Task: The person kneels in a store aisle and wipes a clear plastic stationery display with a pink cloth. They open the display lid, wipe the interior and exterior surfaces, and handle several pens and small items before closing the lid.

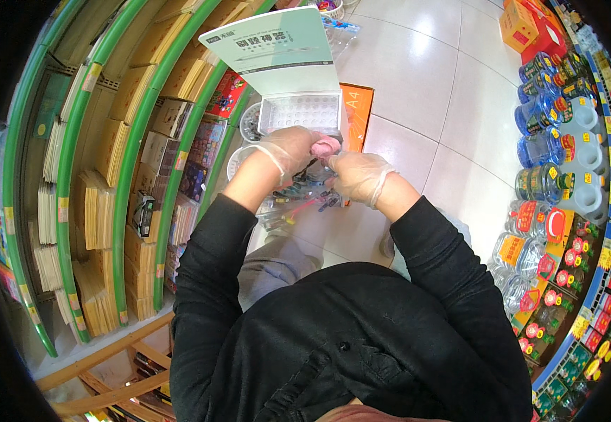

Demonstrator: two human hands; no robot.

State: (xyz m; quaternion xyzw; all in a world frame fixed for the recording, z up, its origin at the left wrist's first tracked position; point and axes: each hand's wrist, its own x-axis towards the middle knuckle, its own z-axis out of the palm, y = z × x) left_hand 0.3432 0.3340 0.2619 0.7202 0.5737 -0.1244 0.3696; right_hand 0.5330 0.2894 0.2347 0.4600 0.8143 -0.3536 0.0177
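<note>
My left hand [290, 152], in a clear disposable glove, grips a crumpled pink cloth [326, 147]. Close against the cloth's lower right side are the bent fingers of my gloved right hand [359, 175]; whatever lies between them is hidden. Just beyond both hands stands a white display box [273, 109] with a clear tray [305, 112] of round holes. Its pale green printed lid [279, 47] is raised. Below my hands, several pens [328, 201] lie among clear plastic bags [279, 213].
An orange A4 paper box [359, 113] is under the display box. White baskets [251, 122] stand to its left. Green-edged shelves [142, 142] with envelopes and notebooks line the left. Bottles [537, 142] and jars [519, 253] line the right, beyond the tiled floor [442, 95].
</note>
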